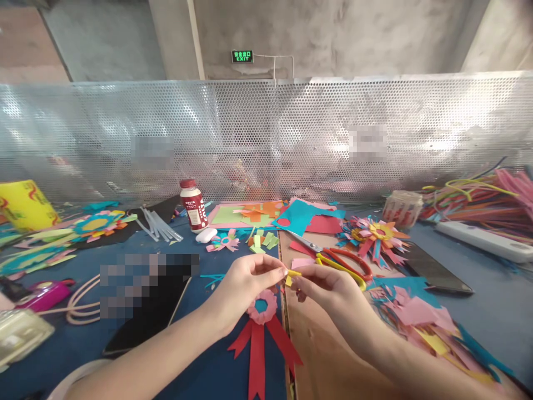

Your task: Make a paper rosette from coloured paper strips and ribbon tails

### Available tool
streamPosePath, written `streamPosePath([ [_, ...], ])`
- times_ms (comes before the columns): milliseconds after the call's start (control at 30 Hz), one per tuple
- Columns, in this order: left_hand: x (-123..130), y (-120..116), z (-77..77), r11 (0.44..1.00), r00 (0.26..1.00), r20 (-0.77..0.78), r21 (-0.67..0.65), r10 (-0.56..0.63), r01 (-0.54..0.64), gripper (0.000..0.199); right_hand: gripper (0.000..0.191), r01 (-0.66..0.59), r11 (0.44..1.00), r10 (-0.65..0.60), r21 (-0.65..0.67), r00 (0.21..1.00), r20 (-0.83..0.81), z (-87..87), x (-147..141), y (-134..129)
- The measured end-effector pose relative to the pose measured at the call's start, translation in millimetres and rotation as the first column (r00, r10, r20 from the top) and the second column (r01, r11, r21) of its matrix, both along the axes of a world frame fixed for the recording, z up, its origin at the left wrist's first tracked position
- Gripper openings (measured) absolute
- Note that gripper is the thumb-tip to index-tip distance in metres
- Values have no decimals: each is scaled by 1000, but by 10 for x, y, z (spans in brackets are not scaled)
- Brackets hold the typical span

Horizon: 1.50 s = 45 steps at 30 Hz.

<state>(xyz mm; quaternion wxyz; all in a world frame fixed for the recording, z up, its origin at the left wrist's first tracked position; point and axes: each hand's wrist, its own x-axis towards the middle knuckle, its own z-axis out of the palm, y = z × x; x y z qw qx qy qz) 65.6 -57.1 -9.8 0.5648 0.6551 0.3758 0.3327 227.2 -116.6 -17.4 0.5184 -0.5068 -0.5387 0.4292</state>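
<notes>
Between my two hands is a small yellow paper piece (293, 274), pinched from both sides. My left hand (255, 280) grips its left end between thumb and fingertips. At its right end, the thumb and fingers of my right hand (327, 283) are closed on it. Just below my left hand lies a rosette (263, 307) with a pink ring, a blue centre and red ribbon tails (257, 355). Behind my right hand rest scissors (345, 264) with red and yellow handles, blades pointing up and left.
Coloured paper sheets (310, 215) and green scraps (263, 240) lie ahead, near a bottle (194, 208). A paper flower (377, 236), a dark phone (437, 272) and pink scraps (420, 311) are at right. A black tablet (154, 311) lies left. A perforated metal screen (250, 133) stands behind.
</notes>
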Motion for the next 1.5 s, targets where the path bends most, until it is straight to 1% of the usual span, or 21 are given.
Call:
streamPosePath([
  [233,3,5,8,999,999,-26,-33,-27,27,24,17,5,1000,-5,-7,1000,-20,22,-11,-30],
  [400,1,4,30,999,999,-45,9,31,-31,24,23,-30,999,30,11,999,-10,-11,7,-2],
  [533,9,-2,40,998,998,-29,-9,58,-58,23,32,-51,998,55,30,987,-153,-95,37,43],
  [600,14,-6,49,998,998,-20,-16,52,-53,22,32,-52,998,57,33,983,-177,-111,37,59],
  [733,11,-15,46,1000,998,-53,-16,20,-21,22,25,-27,1000,27,4,999,-39,-67,4,57],
  [833,4,-21,27,1000,998,-69,-12,7,-7,22,27,-17,1000,18,-10,1000,20,-29,-10,40],
  [967,8,-37,26,1000,998,-57,-7,12,-12,21,27,-39,999,39,0,999,29,-30,4,33],
  [1100,13,-57,61,1000,998,-65,10,19,-18,20,26,-60,998,60,16,998,34,-39,32,48],
  [1233,10,-79,101,999,994,-110,31,-23,27,18,25,-95,994,85,51,981,176,-11,75,42],
  [1300,8,-91,114,999,989,-145,31,-29,34,19,25,-95,994,82,49,972,220,13,95,27],
  [1400,8,-105,123,998,993,-110,38,-50,54,16,24,-88,995,79,44,981,175,52,107,0],
  [1500,12,-113,122,995,996,-26,34,-90,91,15,21,-82,996,81,32,995,56,79,107,-22],
])
